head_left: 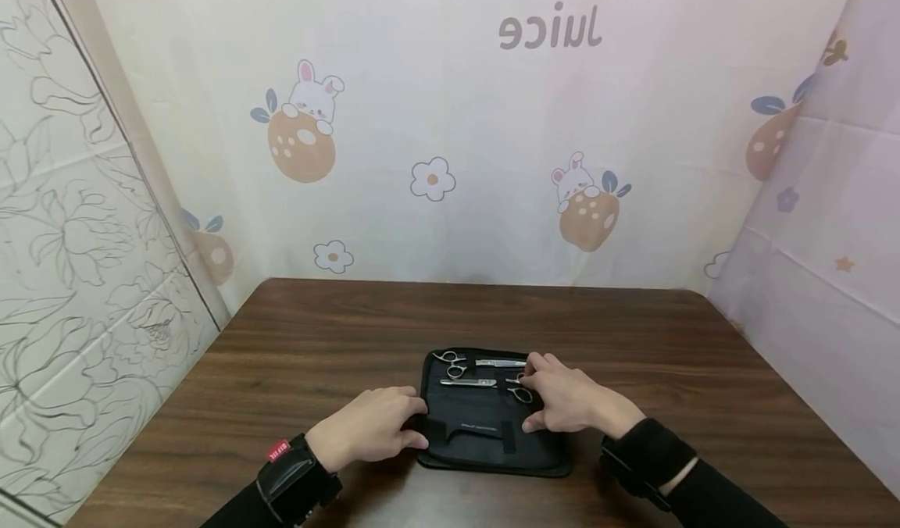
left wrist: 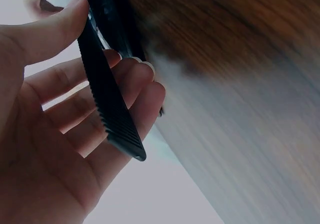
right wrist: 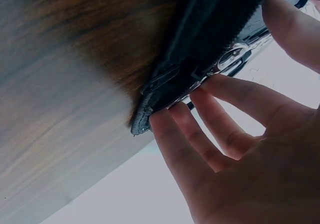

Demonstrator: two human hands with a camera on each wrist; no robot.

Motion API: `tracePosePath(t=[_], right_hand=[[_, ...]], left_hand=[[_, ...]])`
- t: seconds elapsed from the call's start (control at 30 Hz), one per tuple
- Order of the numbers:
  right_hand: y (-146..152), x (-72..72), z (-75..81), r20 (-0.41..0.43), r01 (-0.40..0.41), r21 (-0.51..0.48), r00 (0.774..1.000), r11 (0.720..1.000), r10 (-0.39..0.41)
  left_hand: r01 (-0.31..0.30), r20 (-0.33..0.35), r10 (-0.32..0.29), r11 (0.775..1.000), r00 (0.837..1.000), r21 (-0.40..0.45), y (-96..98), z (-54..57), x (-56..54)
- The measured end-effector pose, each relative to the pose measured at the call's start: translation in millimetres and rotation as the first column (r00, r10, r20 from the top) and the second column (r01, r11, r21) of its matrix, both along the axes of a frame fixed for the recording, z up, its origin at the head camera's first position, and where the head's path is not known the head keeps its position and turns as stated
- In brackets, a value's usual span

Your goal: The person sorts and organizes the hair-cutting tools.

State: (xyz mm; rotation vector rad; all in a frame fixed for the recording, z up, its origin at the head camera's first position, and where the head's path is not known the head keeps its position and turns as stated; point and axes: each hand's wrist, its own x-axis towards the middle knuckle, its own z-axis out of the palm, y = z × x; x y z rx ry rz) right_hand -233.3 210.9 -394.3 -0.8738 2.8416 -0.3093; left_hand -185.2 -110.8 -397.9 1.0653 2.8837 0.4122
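A black zip case (head_left: pixel 492 459) lies open-faced on the table, two pairs of silver scissors (head_left: pixel 467 383) set in its upper half. Below them, a black comb (left wrist: pixel 107 99) sits partly under a strap. My left hand (head_left: pixel 373 425) is at the case's left edge, pinching the comb's toothed end between thumb and fingers; the back of the hand hides that end in the head view. My right hand (head_left: pixel 573 395) rests its fingertips on the right side of the case, by the scissors' finger loops (right wrist: pixel 232 58). Its fingers are nearly straight, the thumb apart from them.
The brown wooden table (head_left: pixel 337 325) extends around the case. A pale printed curtain (head_left: pixel 436 106) stands behind it, with a flower-patterned panel (head_left: pixel 77 262) at the left and another cloth (head_left: pixel 837 223) at the right.
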Motion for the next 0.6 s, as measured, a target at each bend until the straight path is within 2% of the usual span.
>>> tracePosePath(t=[0.13, 0.6], right_hand=[[0, -1.1, -0.2, 0.006, -0.002, -0.002, 1.0, 1.0, 0.002], [2, -3.8, -0.5, -0.002, -0.022, -0.011, 1.0, 1.0, 0.022]], left_hand=[[-0.009, 0.01, 0.009, 1.0, 1.0, -0.004, 4.1, -0.5, 0.6], [-0.07, -0.031, 0.069, 0.997, 0.997, -0.033, 16.5, -4.9, 0.8]])
